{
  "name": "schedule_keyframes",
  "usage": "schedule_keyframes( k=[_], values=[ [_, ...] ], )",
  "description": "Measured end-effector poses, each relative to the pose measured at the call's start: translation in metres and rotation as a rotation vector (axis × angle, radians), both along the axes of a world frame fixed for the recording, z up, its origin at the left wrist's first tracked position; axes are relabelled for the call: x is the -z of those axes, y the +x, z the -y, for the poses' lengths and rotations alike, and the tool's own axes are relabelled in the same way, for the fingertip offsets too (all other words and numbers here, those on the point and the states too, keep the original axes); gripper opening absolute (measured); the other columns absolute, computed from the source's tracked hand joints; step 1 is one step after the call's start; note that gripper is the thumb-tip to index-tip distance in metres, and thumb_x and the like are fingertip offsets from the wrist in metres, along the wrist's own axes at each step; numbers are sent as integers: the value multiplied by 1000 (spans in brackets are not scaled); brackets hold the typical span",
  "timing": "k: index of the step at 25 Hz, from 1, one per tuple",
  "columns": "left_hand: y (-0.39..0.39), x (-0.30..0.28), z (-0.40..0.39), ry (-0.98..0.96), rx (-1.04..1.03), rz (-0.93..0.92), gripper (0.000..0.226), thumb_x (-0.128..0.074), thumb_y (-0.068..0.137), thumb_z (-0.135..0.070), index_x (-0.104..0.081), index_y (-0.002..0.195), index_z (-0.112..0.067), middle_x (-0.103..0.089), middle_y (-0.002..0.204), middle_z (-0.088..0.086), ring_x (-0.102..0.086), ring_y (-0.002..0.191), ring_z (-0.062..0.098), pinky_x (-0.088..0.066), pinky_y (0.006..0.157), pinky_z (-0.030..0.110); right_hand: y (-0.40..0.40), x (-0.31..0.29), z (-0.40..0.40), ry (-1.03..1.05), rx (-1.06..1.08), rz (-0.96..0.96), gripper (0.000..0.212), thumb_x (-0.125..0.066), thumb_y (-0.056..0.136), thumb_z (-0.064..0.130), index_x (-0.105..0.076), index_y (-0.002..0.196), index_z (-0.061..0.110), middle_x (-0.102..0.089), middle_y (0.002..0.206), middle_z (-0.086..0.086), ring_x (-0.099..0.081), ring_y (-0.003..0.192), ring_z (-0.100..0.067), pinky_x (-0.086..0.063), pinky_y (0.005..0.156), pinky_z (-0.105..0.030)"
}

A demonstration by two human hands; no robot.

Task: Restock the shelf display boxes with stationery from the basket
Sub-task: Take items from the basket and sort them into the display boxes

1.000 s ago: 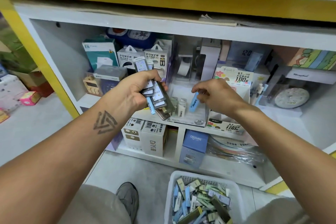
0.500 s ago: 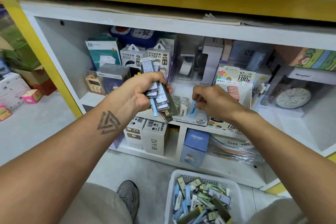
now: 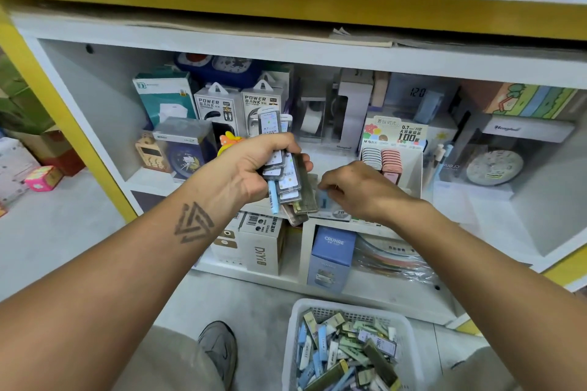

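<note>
My left hand (image 3: pixel 251 168) is closed around a fanned stack of slim pencil-lead cases (image 3: pixel 286 181), clear, grey and one blue, held in front of the shelf. My right hand (image 3: pixel 359 190) reaches into a clear display box (image 3: pixel 341 214) marked 2B on the shelf edge, its fingertips pinching a light blue lead case (image 3: pixel 323 200) that stands low inside the box. On the floor below sits a white plastic basket (image 3: pixel 293 330) filled with several more lead cases in blue, green and grey.
A lead-refill display carton (image 3: pixel 394 140) with pink and grey cases stands right of my right hand. Power bank boxes (image 3: pixel 236 106), clocks and tape dispensers fill the shelf behind. Below are white cartons (image 3: pixel 263 244) and a blue box (image 3: pixel 332 252). My shoe (image 3: pixel 219 349) is left of the basket.
My right hand has lowered the light blue case down into the clear display box. My left hand kept its stack and stayed nearly in place; the view shifted a little.
</note>
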State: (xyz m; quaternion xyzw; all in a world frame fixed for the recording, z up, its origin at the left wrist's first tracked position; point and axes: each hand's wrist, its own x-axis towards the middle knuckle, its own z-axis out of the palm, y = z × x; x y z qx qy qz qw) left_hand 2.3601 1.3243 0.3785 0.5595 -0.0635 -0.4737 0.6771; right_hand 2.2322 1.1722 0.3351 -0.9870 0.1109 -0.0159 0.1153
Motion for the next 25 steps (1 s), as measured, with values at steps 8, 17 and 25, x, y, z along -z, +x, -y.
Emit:
schedule_keyframes(
  k=[8, 17, 25],
  values=[
    [-35, -3, 33, -127, 216, -43, 16, -63, 67, 5, -75, 77, 3, -72, 86, 23, -74, 74, 32, -61, 74, 45, -26, -40, 16, 1142, 343, 425, 13, -64, 97, 15, -73, 104, 8, -72, 75, -6, -61, 61, -15, -45, 52, -23],
    [-76, -6, 79, -110, 223, -44, 24, -51, 84, 7, -70, 98, 2, -72, 86, 22, -73, 69, 32, -62, 62, 44, -65, -56, 42, 1090, 477, 439, 12, -78, 83, 3, -74, 94, 6, -70, 76, -13, -58, 54, -12, -47, 50, -22],
    [-70, -17, 92, -34, 46, -18, 14, -54, 85, 6, -63, 94, -1, -68, 81, 20, -71, 61, 26, -60, 65, 45, -84, -69, 74, 971, 631, 612, 13, -64, 94, 11, -77, 90, 10, -78, 84, -6, -68, 68, -14, -56, 58, -23]
  ],
)
